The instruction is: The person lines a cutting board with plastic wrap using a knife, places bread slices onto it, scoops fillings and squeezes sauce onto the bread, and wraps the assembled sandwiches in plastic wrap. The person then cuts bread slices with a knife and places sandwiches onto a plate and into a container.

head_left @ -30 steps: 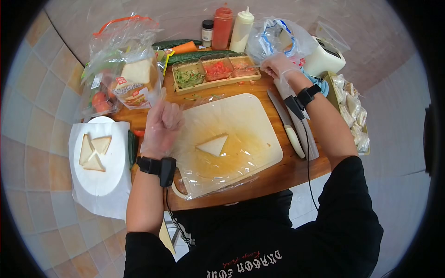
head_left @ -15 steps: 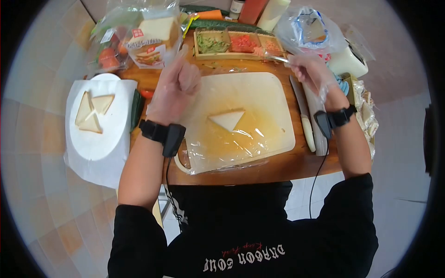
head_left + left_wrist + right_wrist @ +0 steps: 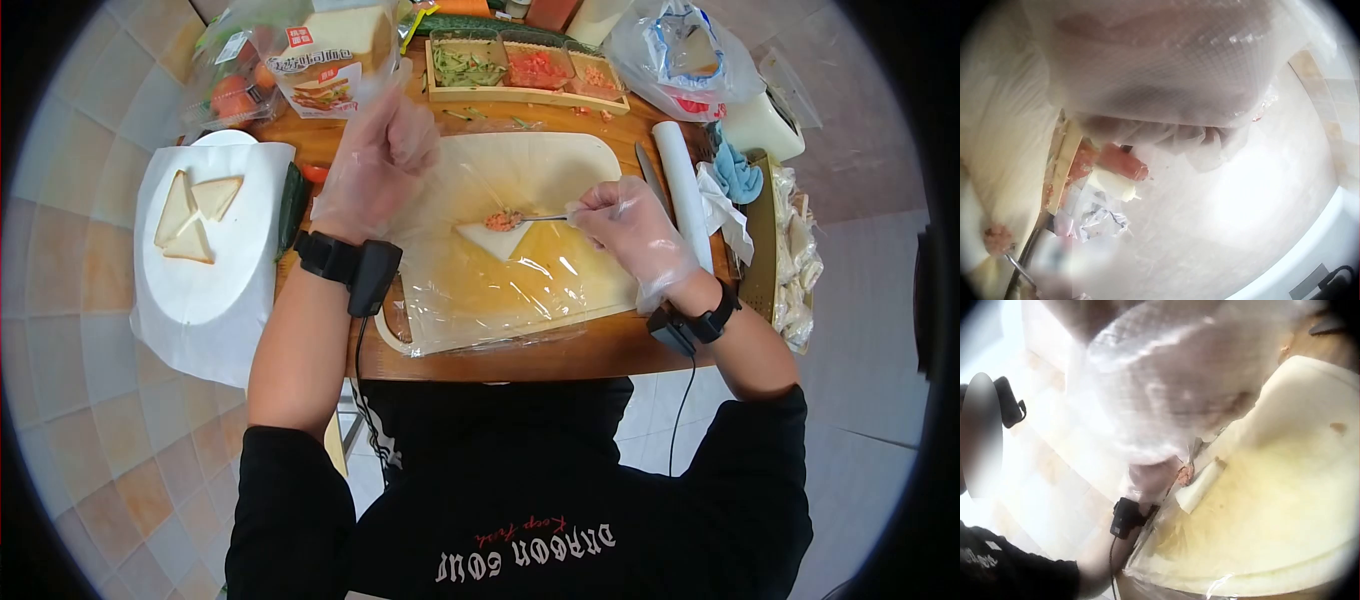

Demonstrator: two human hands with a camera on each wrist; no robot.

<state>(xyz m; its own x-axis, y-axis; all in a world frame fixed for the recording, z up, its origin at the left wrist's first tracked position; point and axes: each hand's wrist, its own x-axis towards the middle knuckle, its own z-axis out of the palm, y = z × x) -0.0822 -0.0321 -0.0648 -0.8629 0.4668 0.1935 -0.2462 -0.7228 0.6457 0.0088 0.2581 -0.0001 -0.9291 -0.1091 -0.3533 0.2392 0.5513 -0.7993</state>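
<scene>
Pinched in the gloved right hand (image 3: 635, 232) is a metal spoon (image 3: 545, 218) bearing orange-pink chopped filling (image 3: 502, 220), over a white bread triangle (image 3: 497, 243) on the film-covered cutting board (image 3: 590, 165). The right wrist view has the filling (image 3: 1185, 475) beside the bread (image 3: 1200, 486), with the right hand (image 3: 1179, 387) large above. The gloved left hand (image 3: 378, 165) is at the board's left edge, fingers loosely curled, nothing visible in them. The left wrist view shows that hand (image 3: 1154, 69) close up and the loaded spoon (image 3: 1021, 270) low at left.
Three bread triangles (image 3: 192, 242) lie on a paper-covered plate (image 3: 235, 285) at left. Behind the board stands a tray (image 3: 480, 97) of chopped fillings. A knife (image 3: 647, 165) and a white roll (image 3: 683, 190) lie at right. Bagged bread (image 3: 335, 85) is at back left.
From the filling tray, the right hand has moved toward the person and left, bringing the loaded spoon over the bread triangle. The left hand stays beside the board; the head view has shifted.
</scene>
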